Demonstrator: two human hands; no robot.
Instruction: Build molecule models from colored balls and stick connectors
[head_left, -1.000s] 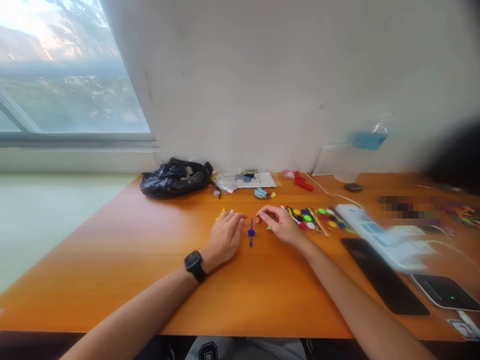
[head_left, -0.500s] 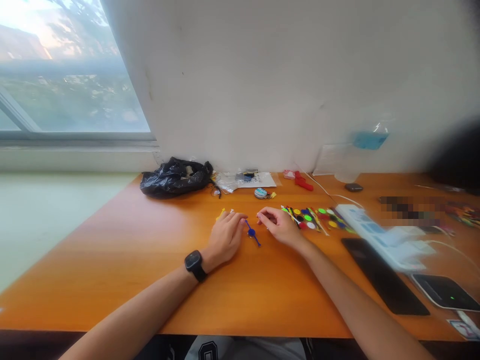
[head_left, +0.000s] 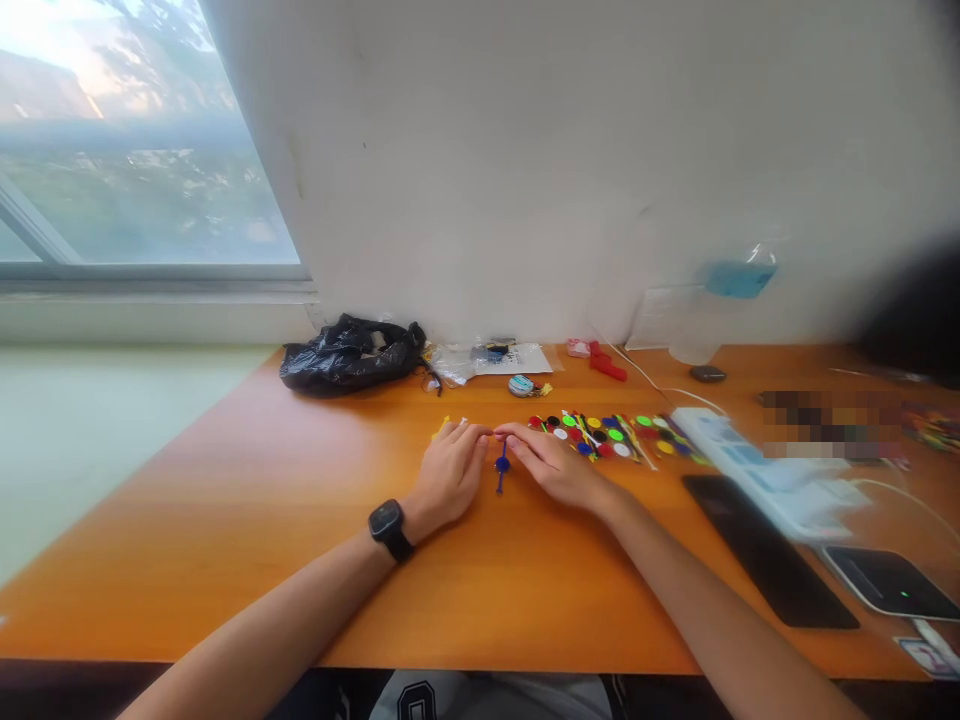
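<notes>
Blue stick with a blue disc [head_left: 502,465] at its middle sits between your hands at the wooden desk [head_left: 360,600], far end up by your fingertips; can't tell if it's lying flat. Left hand [head_left: 455,465]: palm down, fingers bent inward. Right hand [head_left: 559,465]: fingertips right by the left's. Can't tell if either pinches the stick. Coloured discs and sticks [head_left: 615,436] lie beyond your right hand, then the white power strip [head_left: 739,470]. Black plastic bag [head_left: 352,357] far left.
</notes>
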